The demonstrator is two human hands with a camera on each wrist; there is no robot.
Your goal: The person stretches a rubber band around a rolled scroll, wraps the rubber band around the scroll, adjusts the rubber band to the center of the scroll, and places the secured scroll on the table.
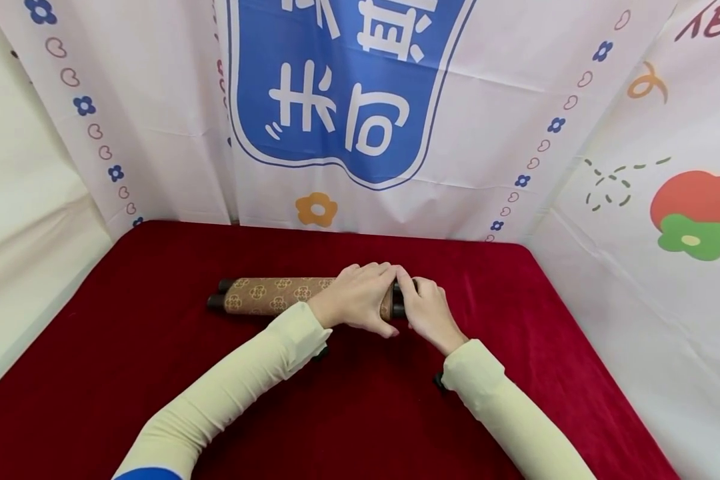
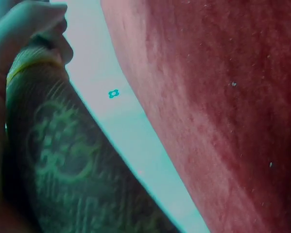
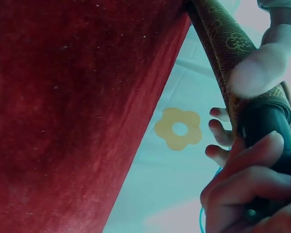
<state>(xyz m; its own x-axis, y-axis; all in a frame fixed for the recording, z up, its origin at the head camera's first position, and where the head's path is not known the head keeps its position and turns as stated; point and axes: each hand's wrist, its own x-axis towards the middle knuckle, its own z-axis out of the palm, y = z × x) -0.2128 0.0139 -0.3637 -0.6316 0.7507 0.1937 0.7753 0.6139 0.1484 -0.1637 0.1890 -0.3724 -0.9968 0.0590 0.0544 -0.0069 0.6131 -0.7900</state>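
Note:
A rolled scroll [image 1: 270,295] with brown, gold-patterned fabric lies crosswise over the table, its two rolls side by side. Dark end knobs [image 1: 217,303] stick out at its left end. Near the right end my left hand [image 1: 360,297] grips the patterned part; in the right wrist view its thumb [image 3: 259,73] lies on one side, with fingertips showing past the other. My right hand [image 1: 430,312] holds the dark rod ends [image 3: 266,121] at the right, fingers curled round them. The two hands meet at the fingertips. Patterned fabric [image 2: 72,160] fills the lower left wrist view.
Dark red velvet cloth [image 1: 360,413] covers the table. White printed curtains [image 1: 486,133] enclose it at the back and sides, with a blue panel [image 1: 336,80] of white characters behind.

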